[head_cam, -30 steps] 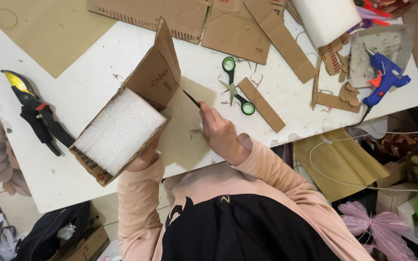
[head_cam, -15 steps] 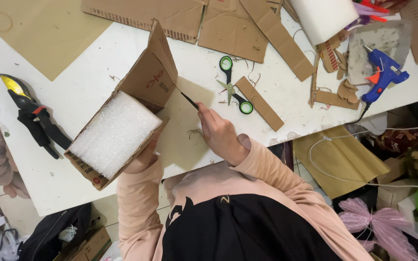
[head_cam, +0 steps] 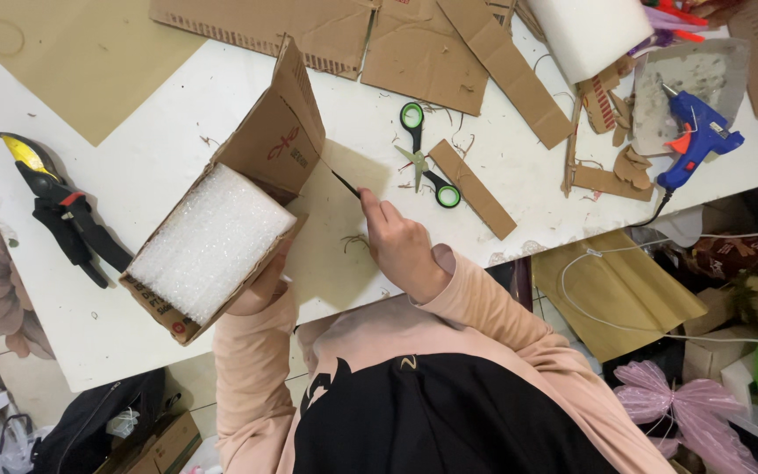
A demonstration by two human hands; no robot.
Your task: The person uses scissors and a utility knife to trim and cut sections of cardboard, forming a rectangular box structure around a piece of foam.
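From the head view, the right hand point(head_cam: 401, 250) has its grip clenched on one thin dark blade point(head_cam: 345, 183), whose tip touches the lower corner of the raised flap of the cardboard box point(head_cam: 278, 145). The blade's long axis runs diagonally, pointing up-left, away from the body. The left hand point(head_cam: 261, 283) cups that single box from beneath — fingers curled round its near edge. The box, tilted on the white desk point(head_cam: 160, 140), holds one white foam block point(head_cam: 208, 241). Nearby lie one pair of green-handled scissors point(head_cam: 423, 154), one blue glue gun point(head_cam: 695, 132) and one pair of pruning shears point(head_cam: 63, 206).
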